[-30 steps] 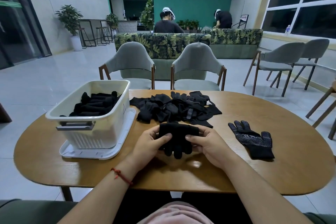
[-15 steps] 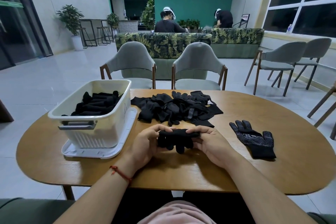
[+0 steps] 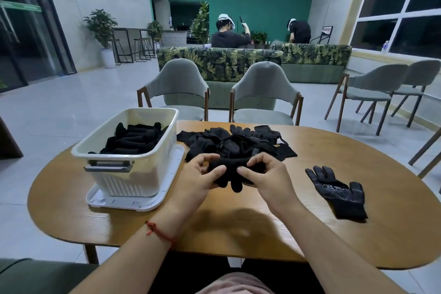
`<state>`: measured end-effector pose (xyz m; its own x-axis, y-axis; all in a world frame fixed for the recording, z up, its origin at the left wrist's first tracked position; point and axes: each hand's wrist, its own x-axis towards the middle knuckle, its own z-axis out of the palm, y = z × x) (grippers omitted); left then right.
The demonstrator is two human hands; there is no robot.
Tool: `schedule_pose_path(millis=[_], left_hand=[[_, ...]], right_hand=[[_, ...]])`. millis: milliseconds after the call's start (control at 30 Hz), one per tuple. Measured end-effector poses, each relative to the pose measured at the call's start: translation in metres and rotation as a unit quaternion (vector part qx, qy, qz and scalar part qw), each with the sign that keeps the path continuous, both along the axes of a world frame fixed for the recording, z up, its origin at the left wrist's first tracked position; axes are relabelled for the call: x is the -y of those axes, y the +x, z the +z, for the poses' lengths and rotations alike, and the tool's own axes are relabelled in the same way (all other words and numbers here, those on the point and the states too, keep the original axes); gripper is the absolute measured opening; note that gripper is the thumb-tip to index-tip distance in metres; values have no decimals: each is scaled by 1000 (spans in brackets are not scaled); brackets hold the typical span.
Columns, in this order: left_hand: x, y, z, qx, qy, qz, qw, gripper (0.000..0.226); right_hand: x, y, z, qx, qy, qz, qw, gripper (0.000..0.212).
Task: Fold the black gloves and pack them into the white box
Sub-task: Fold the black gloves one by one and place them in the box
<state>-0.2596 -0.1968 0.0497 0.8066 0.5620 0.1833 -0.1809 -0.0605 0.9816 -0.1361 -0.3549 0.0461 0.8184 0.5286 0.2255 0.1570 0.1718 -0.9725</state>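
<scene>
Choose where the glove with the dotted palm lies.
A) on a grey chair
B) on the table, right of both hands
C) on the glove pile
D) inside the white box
B: the dotted glove lies flat on the table, apart from the right hand, which with the left hand grips the folded glove.

Reckoned from the left hand and right hand, both pinching a bunched glove over the table. Blocked at ten o'clock by the tall-walled box, set on a flat lid jutting out just beside the left hand. Open there only from above, over the rim, onto the packed gloves. Blocked at twelve by the loose pile, near the fingertips. Free at one to two across bare wood. Partly taken at three by a single glove lying flat, apart from the right hand, with a bare lane between. Free from four through eight, down to the near edge, save for the forearms.
</scene>
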Motion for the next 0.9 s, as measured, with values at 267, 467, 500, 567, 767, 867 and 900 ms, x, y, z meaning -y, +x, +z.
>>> schedule_pose_path(millis=[267, 467, 500, 567, 767, 867, 900], left_hand=[[-33, -54, 77, 67, 156, 75, 983, 22], [-89, -79, 113, 63, 167, 110, 978, 18], [-102, -81, 116, 59, 173, 117, 976, 18], [-130, -86, 119, 55, 190, 129, 972, 18], [-210, -81, 130, -13, 251, 158, 955, 24], [-242, -73, 137, -96, 326, 174, 924, 22], [-251, -72, 138, -124, 345, 178, 913, 21]], right_hand=[[-47, -19, 70, 88, 22, 74, 993, 40], [-111, -30, 121, 160, 0, 104, 982, 44], [-123, -30, 127, 149, 6, 115, 982, 44], [-149, -31, 141, 165, -9, 127, 978, 39], [-222, -33, 156, 200, -103, 127, 966, 33], [-257, -26, 151, 190, -127, 115, 967, 31], [-271, -24, 148, 185, -134, 110, 967, 31]])
